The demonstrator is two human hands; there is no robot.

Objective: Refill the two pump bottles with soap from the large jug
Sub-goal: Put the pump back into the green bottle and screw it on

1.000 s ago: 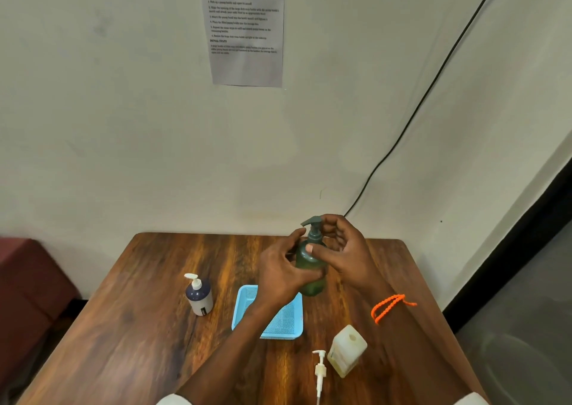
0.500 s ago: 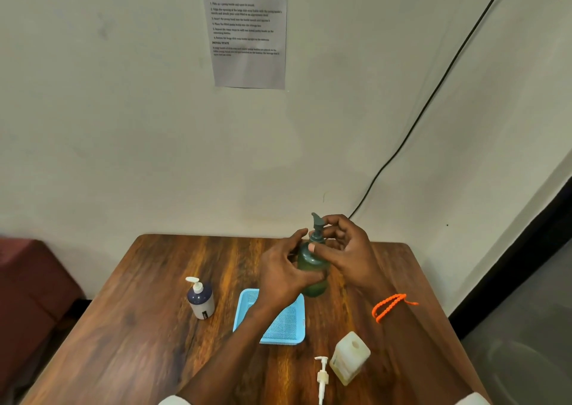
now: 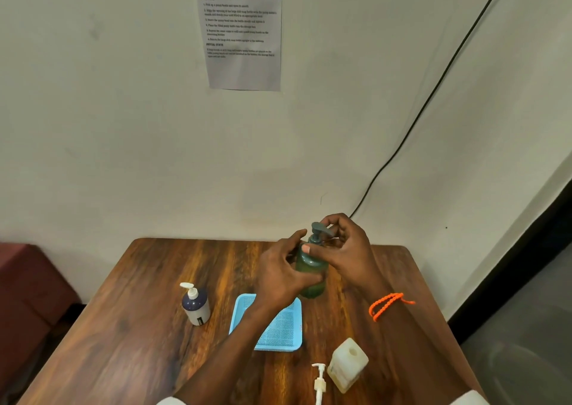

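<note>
A green pump bottle [image 3: 310,268] is held above the table's far middle. My left hand [image 3: 280,273] grips its body from the left. My right hand [image 3: 345,246] pinches its dark pump head [image 3: 318,232] at the neck. A dark blue pump bottle [image 3: 195,305] with a white pump stands at the left. A square translucent bottle [image 3: 347,364] with an open mouth stands near the front right, and a loose white pump [image 3: 319,383] lies beside it. No large jug is in view.
A light blue mesh tray [image 3: 278,327] lies on the wooden table [image 3: 148,327] under my left forearm. A black cable [image 3: 433,95] runs down the wall, and a printed sheet [image 3: 241,30] hangs there. A dark red seat [image 3: 28,296] stands at the left.
The pump head's spout has turned between the frames while my right hand's fingers shifted round it. My left hand kept hold of the bottle's body.
</note>
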